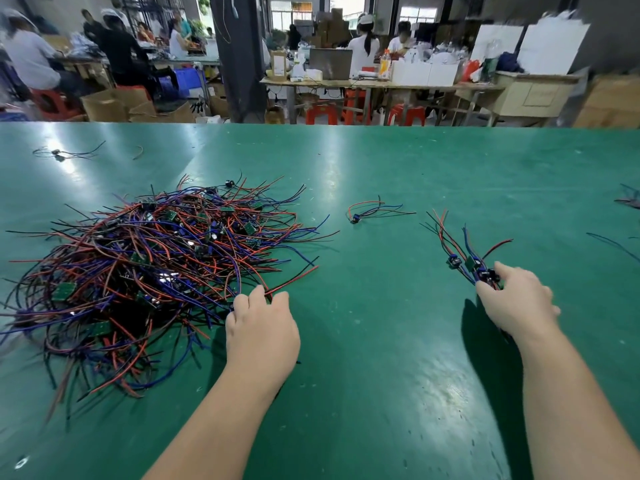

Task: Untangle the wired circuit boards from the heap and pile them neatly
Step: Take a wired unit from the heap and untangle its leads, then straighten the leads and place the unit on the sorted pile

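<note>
Table: one, green, glossy, and all the work lay on it.
Heap: one, on the left half of the table. It was a tangle of red, blue and black wires with small green boards showing through, too many to count.
Left hand: at the heap's near right edge, knuckles up, fingers bent down onto the wires. One red wire ran out between two fingers. The thumb was hidden, so I could not tell whether anything was gripped.
Right hand: well right of the heap, fingers curled round a bundle.
Bundle: one, held at its board end, wires fanning away from the person. Three boards could be made out, and the rest were blurred.
Stray boards: two. One lay between heap and bundle, apart from both. The other lay far left near the back edge.
Loose wire: one, just right of the far stray.
Edge wires: a few, cut off by the right edge, number unclear.
</note>
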Tool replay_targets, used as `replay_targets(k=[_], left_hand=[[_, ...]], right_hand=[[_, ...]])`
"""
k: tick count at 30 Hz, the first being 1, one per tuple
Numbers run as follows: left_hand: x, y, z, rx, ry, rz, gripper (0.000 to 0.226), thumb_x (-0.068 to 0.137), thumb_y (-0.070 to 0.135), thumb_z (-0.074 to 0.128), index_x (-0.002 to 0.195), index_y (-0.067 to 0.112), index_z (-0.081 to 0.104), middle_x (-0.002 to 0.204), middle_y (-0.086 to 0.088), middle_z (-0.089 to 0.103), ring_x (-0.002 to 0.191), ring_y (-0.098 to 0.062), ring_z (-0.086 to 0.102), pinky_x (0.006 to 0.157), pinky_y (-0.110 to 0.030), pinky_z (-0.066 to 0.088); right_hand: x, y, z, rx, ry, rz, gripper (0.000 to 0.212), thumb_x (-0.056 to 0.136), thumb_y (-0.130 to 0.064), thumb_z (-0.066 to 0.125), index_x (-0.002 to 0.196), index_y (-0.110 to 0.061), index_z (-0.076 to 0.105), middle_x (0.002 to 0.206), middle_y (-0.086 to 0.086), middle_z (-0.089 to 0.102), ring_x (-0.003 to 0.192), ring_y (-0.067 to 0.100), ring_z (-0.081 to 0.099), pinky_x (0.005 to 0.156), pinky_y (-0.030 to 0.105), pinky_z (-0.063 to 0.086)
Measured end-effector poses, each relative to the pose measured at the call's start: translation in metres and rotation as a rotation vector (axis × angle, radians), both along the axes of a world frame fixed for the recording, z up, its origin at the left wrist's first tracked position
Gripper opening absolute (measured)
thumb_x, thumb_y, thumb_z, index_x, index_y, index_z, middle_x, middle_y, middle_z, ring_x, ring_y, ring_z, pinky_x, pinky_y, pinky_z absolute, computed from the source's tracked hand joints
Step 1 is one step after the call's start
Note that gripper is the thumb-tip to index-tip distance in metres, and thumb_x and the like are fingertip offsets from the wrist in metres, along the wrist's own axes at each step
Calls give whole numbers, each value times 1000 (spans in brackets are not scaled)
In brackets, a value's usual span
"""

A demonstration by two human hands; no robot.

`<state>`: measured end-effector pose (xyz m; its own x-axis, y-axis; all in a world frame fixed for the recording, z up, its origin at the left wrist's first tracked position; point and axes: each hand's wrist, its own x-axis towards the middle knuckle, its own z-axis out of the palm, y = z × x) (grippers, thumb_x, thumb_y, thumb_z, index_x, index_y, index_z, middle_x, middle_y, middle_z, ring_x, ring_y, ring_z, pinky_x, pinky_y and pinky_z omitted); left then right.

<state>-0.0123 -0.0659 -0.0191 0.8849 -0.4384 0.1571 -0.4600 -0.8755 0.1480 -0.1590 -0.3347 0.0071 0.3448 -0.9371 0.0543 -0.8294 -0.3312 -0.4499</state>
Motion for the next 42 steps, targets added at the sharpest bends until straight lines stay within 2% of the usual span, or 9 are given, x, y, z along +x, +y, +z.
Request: replay_targets(k=[4, 7, 11, 14, 21, 27, 32, 37, 42], left_hand=[[11, 4, 7, -108, -16, -38, 36, 91, 12, 46, 115, 34, 63, 115, 6, 58, 107, -21, 46, 89, -31, 36], [9, 7, 18, -280, -74, -63, 27, 87, 14, 57, 100, 33, 69, 97, 8, 69, 96, -20, 54, 85, -33, 35], [-3, 4, 26, -623, -327, -236, 19, 78, 15, 74, 94, 25, 72, 78, 10, 69, 75, -21, 57, 78, -32, 32], [-12, -2, 25, -742, -356, -456, 33, 72, 16, 73, 103, 25, 70, 79, 12, 68, 75, -15, 56, 81, -28, 34], [-18, -8, 21, -1001, -25, -577, 64, 76, 4, 66, 132, 23, 43, 125, 6, 55, 107, -3, 58, 96, -19, 42], [-16, -6, 29, -1081, 536, -389, 14, 96, 20, 53, 104, 19, 65, 81, 1, 75, 76, -5, 69, 70, -10, 48], [-25, -4, 37, -1151, 1085, -399, 31, 81, 36, 59, 81, 9, 74, 74, -11, 73, 53, -19, 65, 45, -23, 50], [-28, -7, 32, -1182, 1328, -502, 40, 79, 42, 57, 101, 13, 72, 109, -11, 71, 94, -21, 69, 67, -29, 58], [-27, -9, 36, -1283, 1387, -497, 47, 82, 36, 53, 127, 23, 48, 64, -1, 63, 55, -16, 62, 65, -26, 55]], right_hand=[[16, 38, 10, -140, -394, 199, 28, 85, -10, 58, 110, -14, 69, 98, 8, 67, 84, 24, 57, 76, 26, 40], [30, 78, 14, 154, -502, 478, 19, 84, -3, 59, 87, -15, 73, 69, -5, 71, 56, 12, 64, 53, 16, 44], [40, 116, 4, 608, -347, 799, 18, 86, -7, 64, 94, -22, 70, 79, 3, 74, 55, 15, 65, 48, 17, 42], [47, 133, -1, 917, -667, 895, 25, 81, -21, 69, 106, -20, 67, 91, 1, 70, 68, 12, 65, 56, 18, 47], [54, 130, 6, 1075, -1096, 551, 19, 71, -23, 63, 81, -7, 65, 72, 7, 71, 60, 12, 66, 52, 16, 48], [44, 109, 21, 1141, -1242, 482, 21, 75, -24, 59, 88, -9, 66, 68, 2, 69, 49, 6, 58, 49, 15, 49], [43, 109, 22, 1153, -1229, 464, 25, 74, -24, 59, 93, -9, 66, 68, 1, 69, 48, 5, 56, 50, 15, 50], [45, 115, 19, 1191, -1233, 485, 24, 74, -23, 60, 91, -7, 66, 67, 2, 69, 49, 6, 57, 49, 14, 50], [46, 112, 21, 1077, -1264, 362, 15, 76, -20, 62, 85, -8, 64, 62, 1, 68, 46, 6, 58, 45, 14, 47]])
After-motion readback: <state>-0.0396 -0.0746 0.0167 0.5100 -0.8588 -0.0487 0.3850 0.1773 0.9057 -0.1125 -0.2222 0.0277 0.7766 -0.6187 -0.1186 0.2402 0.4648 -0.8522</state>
